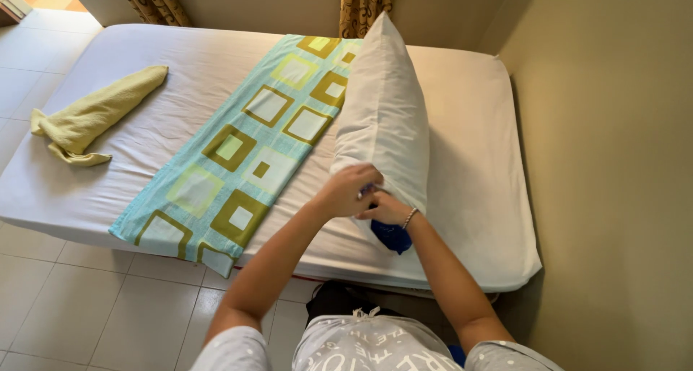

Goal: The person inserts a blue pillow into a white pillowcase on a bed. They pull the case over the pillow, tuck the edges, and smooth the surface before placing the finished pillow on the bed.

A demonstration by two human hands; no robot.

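Note:
A white pillow (382,111) stands on its end on the bed, its near end lifted toward me. My left hand (351,190) grips the near edge of its white case from above. Just below it, my right hand (386,211), with a bracelet on the wrist, holds the same end. A bit of blue fabric (392,237) pokes out under my hands, apparently the pillow's inner cover. Both hands press close together at the case opening.
The bed (476,169) has a white sheet and sits against a beige wall (613,162) on the right. A turquoise patterned cloth (245,147) lies diagonally across it. A rolled yellow towel (94,115) rests at the left. Tiled floor (86,299) lies before the bed.

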